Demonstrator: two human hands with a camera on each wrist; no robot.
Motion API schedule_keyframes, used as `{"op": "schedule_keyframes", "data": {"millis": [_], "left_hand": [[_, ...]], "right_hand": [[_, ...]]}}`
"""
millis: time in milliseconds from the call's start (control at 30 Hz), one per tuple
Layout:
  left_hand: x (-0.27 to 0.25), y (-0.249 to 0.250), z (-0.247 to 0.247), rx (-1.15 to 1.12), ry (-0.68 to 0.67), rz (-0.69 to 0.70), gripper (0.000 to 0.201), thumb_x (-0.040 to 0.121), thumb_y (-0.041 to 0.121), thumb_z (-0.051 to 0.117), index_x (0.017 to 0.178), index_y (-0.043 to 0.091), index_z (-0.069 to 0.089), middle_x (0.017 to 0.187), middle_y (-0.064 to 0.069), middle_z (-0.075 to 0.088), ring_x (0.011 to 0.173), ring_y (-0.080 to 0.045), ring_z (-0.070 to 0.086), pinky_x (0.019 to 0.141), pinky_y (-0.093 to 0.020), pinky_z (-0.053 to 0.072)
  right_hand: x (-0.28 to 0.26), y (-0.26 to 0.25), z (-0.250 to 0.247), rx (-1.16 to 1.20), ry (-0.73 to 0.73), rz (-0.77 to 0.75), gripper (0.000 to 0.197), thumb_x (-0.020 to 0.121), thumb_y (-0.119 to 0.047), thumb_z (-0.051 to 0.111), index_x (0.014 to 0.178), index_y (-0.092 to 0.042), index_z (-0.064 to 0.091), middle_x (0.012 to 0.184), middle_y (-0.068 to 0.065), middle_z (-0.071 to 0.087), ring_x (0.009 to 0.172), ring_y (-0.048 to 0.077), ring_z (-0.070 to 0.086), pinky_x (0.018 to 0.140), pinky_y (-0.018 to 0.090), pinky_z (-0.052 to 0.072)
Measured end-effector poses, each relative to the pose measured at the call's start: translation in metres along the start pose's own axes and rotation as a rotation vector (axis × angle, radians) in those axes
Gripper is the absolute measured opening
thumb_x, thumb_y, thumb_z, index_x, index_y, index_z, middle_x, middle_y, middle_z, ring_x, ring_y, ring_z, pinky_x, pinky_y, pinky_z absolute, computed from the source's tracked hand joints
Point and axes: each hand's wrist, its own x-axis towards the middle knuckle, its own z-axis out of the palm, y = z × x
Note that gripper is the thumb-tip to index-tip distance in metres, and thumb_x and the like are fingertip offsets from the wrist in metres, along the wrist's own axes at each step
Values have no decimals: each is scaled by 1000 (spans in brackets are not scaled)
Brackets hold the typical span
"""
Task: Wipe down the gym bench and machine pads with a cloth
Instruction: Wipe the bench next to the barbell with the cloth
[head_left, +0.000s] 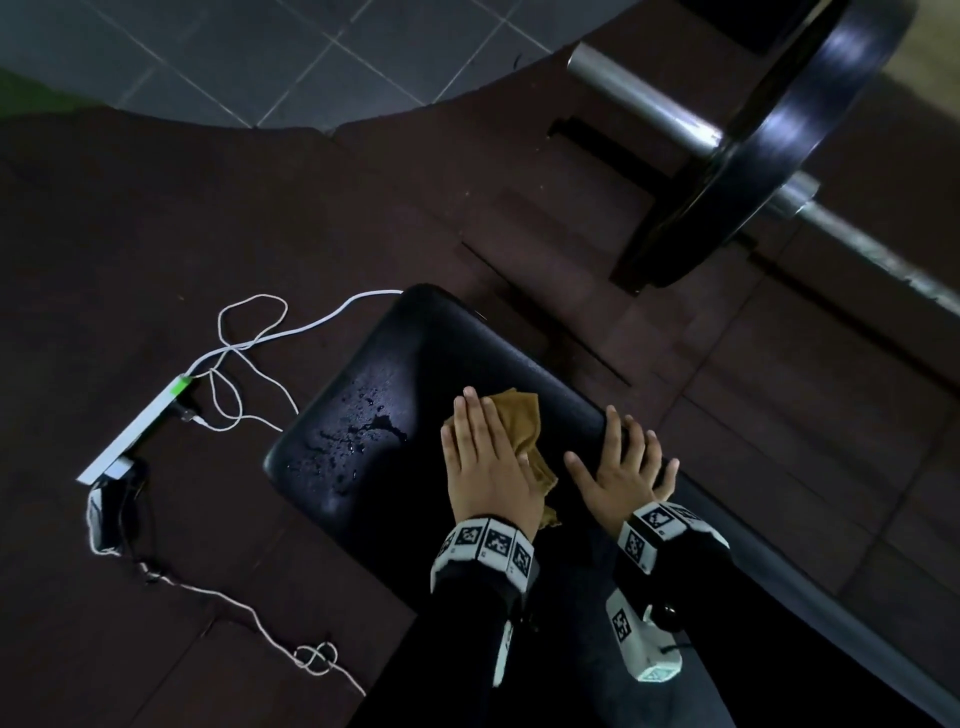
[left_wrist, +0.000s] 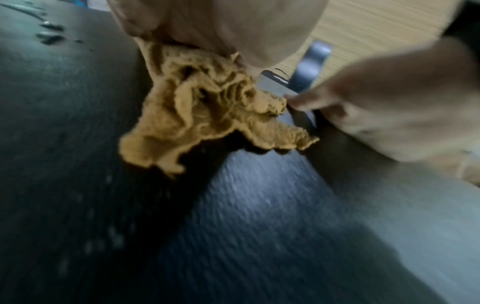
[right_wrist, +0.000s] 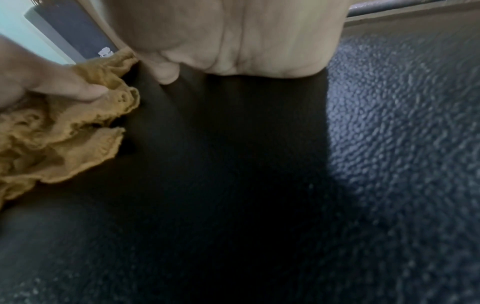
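Cloth (head_left: 522, 422) bunched under flat, straight-fingered left hand (head_left: 485, 465) on bench pad (head_left: 363, 415); right hand (head_left: 623, 470) beside, fingers spread.

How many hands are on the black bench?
2. The left hand presses flat on the yellow cloth mid-bench; the right hand rests bare beside it, at the bench's right edge.
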Motion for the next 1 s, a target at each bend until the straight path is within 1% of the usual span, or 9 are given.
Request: {"op": "schedule_keyframes", "data": {"millis": [100,233,367,467,600,700,800,867,1000], "left_hand": [[14,-13,-7,-63,62,-21,80,93,44,36,149,2,-3,157,-14,-14,146,-25,-13,119,-40,-5],[37,-56,-22,-66,151,-73,89,89,66,16,150,3,2,158,-15,-3,147,-27,-3,118,-39,-2],[45,-111,-29,-113,223,-201,93,85,66,14,150,0,11,158,-19,8,146,-31,5,118,-44,8],[30,-137,-24,-159,260,-276,90,88,63,18,148,-4,15,155,-22,16,145,-35,11,117,-47,16],[-9,-133,-5,-243,257,-385,84,91,56,24,146,-8,17,153,-27,17,143,-40,13,113,-54,20],[-34,-98,8,-340,176,-490,86,89,55,25,145,-9,15,153,-30,11,142,-46,10,110,-62,21],[-49,-52,20,-279,94,-351,90,86,62,25,147,-3,17,154,-30,5,141,-50,4,109,-65,14],[-46,-30,22,-217,72,-225,89,86,68,24,149,5,18,156,-26,2,142,-48,1,110,-61,9],[-7,-20,8,-99,121,-73,80,89,65,29,150,13,20,156,-22,7,143,-45,6,113,-56,9]], "right_hand": [[2,1,1,2,-10,3,76,88,-65,33,148,-38,-5,157,-7,1,144,21,-6,114,51,-8],[2,3,1,3,-25,-1,76,88,-65,33,147,-39,-6,157,-7,0,143,21,-7,113,51,-10],[1,1,-1,4,-19,-1,76,89,-64,34,148,-38,-5,157,-7,2,143,22,-6,113,51,-9],[0,1,-2,-9,-34,-5,76,89,-65,32,148,-37,-7,157,-7,0,143,22,-7,113,51,-9],[0,0,-4,-2,-54,-6,77,89,-64,33,148,-37,-7,157,-6,-2,143,22,-9,113,52,-10],[0,-1,-5,-9,-57,-7,77,90,-63,34,148,-36,-7,157,-6,-2,143,22,-9,113,51,-9],[-1,-3,-6,-19,-53,-4,76,90,-62,34,148,-35,-7,157,-5,-2,144,23,-8,113,51,-8],[-1,-3,-5,-23,-37,-2,76,90,-62,34,149,-35,-6,157,-5,0,144,23,-7,114,51,-8],[1,0,-1,-1,10,-9,75,89,-63,35,148,-37,-3,157,-6,2,144,22,-6,113,51,-8]]}}
